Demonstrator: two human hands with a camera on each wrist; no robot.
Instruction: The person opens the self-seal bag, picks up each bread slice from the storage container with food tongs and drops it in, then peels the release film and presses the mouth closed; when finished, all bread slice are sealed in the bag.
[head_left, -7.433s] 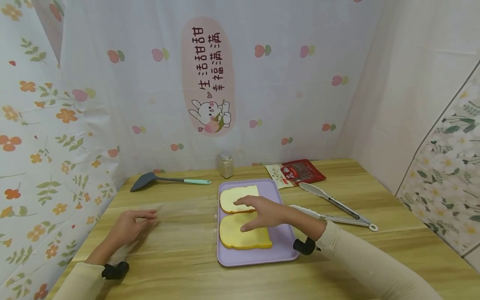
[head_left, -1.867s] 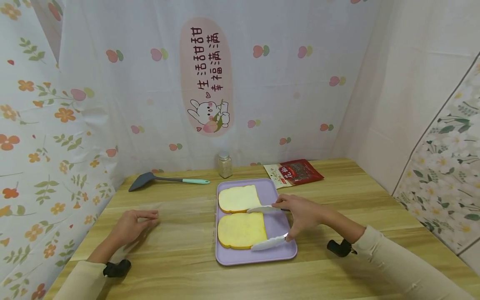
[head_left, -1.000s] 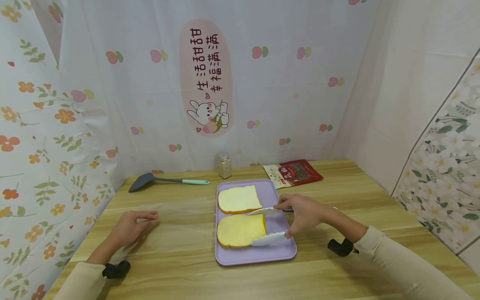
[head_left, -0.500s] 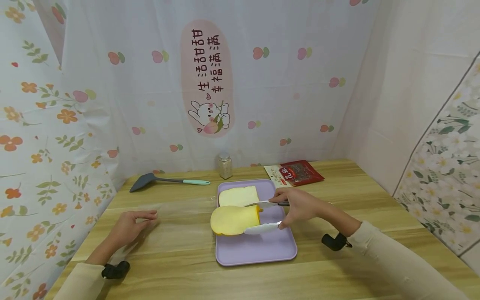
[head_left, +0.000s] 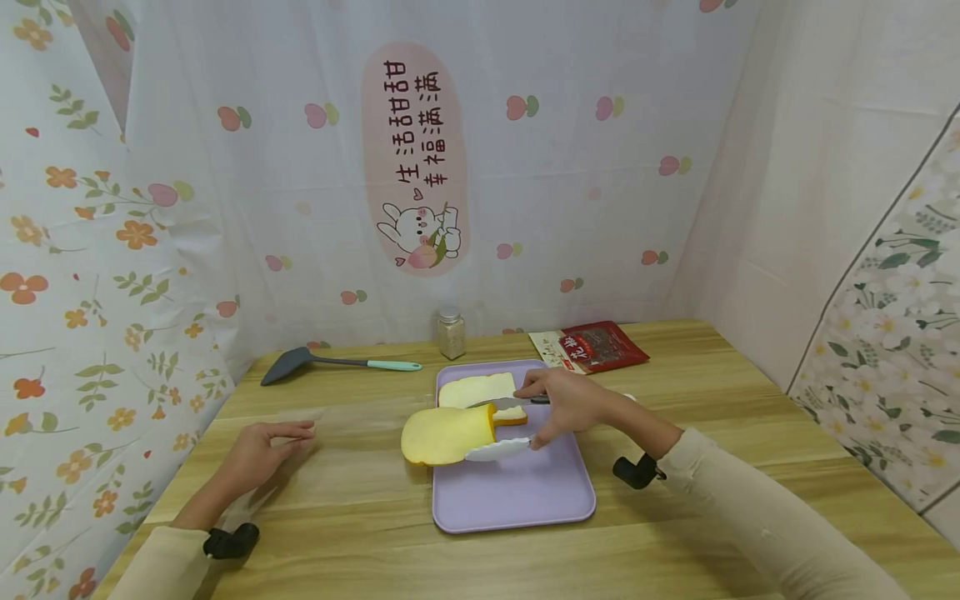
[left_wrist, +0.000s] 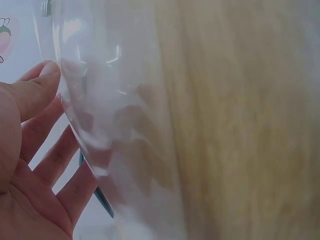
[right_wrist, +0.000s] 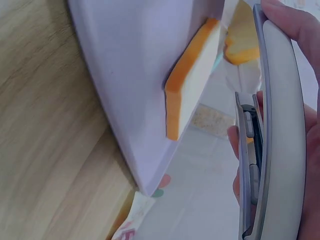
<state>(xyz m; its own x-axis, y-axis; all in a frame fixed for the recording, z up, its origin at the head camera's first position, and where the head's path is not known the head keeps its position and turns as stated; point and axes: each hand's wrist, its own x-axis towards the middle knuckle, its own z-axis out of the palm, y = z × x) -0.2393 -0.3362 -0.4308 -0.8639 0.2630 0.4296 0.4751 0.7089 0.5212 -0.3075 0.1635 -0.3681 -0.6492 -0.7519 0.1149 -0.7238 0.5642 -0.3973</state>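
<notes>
My right hand (head_left: 572, 403) grips a pair of tongs (right_wrist: 284, 130) around its arms. Between the tong tips a slice of bread (head_left: 444, 435) is lifted, overlapping the left rim of the lilac tray (head_left: 517, 500) in the head view. A second slice (head_left: 472, 390) lies flat on the tray; its crust edge faces the camera in the right wrist view. My left hand (head_left: 262, 454) pinches the edge of a clear plastic bag (left_wrist: 120, 100) between thumb and forefinger, the other fingers spread. The bag's mouth stands raised at that hand, and its body stretches toward the tray.
Along the back of the wooden table are a spatula (head_left: 292, 363) with a mint handle, a small glass jar (head_left: 452, 335) and a red seasoning packet (head_left: 600, 346). A patterned curtain (head_left: 570, 183) hangs close behind them.
My right hand has taken up the tongs from the table, caught the nearer bread slice, raised it off the tray and carried it left toward the bag. The left hand stays put.
</notes>
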